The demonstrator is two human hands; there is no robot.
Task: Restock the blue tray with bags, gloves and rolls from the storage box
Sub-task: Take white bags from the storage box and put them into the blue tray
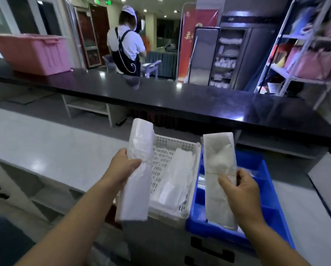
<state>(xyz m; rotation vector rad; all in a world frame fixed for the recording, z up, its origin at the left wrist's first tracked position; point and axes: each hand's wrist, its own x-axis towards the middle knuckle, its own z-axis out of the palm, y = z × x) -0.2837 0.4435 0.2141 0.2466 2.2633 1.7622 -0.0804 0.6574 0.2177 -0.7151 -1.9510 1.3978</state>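
yellow characters on red banner (197, 45), unreadable

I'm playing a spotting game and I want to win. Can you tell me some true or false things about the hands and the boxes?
1. Both hands hold white packs: the left hand has the left pack, and the right hand has the right pack. True.
2. The blue tray sits to the left of the white basket. False: the tray is on the basket's right, right next to it.
3. The white basket is empty. False: more white packs lie inside it.
4. A pink bin stands on the black counter. True.
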